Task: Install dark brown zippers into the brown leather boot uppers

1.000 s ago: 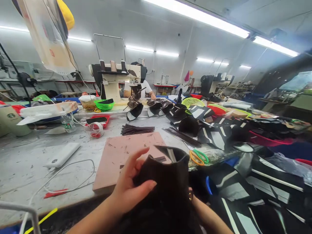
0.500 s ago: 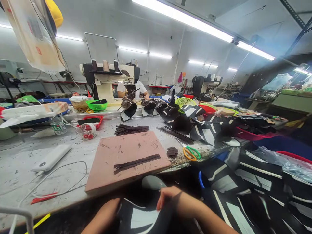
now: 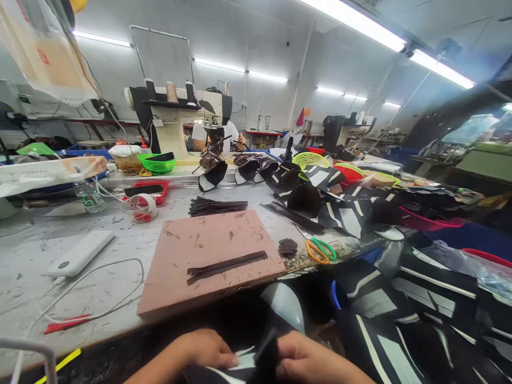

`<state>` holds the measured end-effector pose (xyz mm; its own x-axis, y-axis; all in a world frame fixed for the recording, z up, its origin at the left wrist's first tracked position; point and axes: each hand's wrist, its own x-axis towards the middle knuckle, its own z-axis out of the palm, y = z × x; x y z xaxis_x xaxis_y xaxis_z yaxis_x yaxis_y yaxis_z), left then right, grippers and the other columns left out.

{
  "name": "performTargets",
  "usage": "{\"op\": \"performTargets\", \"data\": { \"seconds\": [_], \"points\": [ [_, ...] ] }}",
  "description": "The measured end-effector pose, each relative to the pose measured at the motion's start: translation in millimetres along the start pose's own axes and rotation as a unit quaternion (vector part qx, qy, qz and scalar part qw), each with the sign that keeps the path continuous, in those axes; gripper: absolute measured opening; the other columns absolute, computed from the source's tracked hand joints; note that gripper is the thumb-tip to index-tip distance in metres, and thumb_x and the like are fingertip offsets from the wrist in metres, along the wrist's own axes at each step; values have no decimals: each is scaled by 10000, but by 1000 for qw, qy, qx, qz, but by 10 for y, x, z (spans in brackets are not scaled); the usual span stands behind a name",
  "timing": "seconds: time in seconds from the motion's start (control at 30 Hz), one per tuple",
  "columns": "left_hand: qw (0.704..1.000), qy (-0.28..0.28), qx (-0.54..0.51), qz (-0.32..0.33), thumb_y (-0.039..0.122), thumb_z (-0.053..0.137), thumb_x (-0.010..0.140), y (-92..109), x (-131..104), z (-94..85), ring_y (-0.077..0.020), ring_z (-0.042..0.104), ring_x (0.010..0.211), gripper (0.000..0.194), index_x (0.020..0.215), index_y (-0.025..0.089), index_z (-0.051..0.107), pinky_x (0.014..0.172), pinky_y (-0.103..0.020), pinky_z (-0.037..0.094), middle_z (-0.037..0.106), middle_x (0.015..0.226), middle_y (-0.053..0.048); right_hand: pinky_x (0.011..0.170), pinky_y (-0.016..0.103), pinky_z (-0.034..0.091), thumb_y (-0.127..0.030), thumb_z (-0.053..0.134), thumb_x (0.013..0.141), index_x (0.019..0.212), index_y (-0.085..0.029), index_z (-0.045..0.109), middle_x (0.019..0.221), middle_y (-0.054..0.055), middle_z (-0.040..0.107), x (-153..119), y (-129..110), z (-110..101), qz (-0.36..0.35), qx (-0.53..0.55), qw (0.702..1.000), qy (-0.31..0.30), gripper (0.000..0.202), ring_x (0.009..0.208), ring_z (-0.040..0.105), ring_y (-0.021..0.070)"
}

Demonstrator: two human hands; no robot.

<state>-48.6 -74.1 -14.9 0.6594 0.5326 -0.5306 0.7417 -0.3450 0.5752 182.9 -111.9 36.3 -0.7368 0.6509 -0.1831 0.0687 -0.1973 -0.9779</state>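
Below the table's front edge, my left hand (image 3: 206, 349) and my right hand (image 3: 302, 354) both grip one black sewn piece with white panels (image 3: 264, 358). The left thumb presses on a white part of it. A black fold rises beside my right hand's fingers, which close on it. Much of the piece is out of the picture or lost in shadow. Just beyond the hands lies a pale rounded surface (image 3: 285, 305). Dark strips (image 3: 228, 265) rest on a pink board (image 3: 212, 234) in front of me.
Scissors with orange and green handles (image 3: 320, 250) lie right of the board, near small dark scraps (image 3: 287, 247). More black-and-white pieces (image 3: 394, 330) are heaped to the right. A white power bank (image 3: 82, 253) with a cable sits left. A sewing machine (image 3: 176, 128) and a person stand behind.
My left hand has come into fuller view, moving right over the piece. My right hand has shifted right and down. The piece has turned, with a black fold now raised.
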Motion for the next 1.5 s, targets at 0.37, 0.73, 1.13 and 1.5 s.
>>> {"op": "performTargets", "data": {
  "seconds": [0.37, 0.73, 1.13, 1.5],
  "points": [
    [938, 37, -328, 108, 501, 315, 865, 76, -682, -37, -201, 505, 1063, 447, 1192, 255, 495, 920, -302, 373, 557, 1168, -13, 572, 275, 411, -627, 587, 622, 728, -124, 626, 614, 27, 551, 281, 473, -106, 93, 76, 982, 143, 515, 582, 509, 147],
    [950, 164, -235, 127, 463, 359, 855, 62, -405, 43, -158, 591, 775, 397, 920, 147, 589, 650, -233, 476, 635, 883, -48, 791, 341, 424, -376, 406, 867, 870, -173, 583, 804, 66, 639, 894, -406, -34, -153, -613, 764, -129, 269, 746, 591, 184],
    [760, 580, 244, 164, 117, 432, 829, -259, -522, -301, -145, 587, 729, 145, 861, 116, 573, 582, -227, 476, 642, 868, -101, 631, 258, 369, -320, 369, 878, 830, -182, 555, 820, 55, 618, 1532, -676, -286, 68, -558, 821, -97, 236, 734, 551, 178],
    [778, 530, 326, 85, 104, 403, 832, -433, -532, -249, -193, 592, 859, 209, 884, 142, 602, 659, -309, 408, 657, 912, -98, 546, 222, 332, -290, 362, 892, 745, -188, 516, 741, 13, 552, 1746, -413, -362, 34, -567, 816, -106, 236, 620, 522, 126]
  ]
}}
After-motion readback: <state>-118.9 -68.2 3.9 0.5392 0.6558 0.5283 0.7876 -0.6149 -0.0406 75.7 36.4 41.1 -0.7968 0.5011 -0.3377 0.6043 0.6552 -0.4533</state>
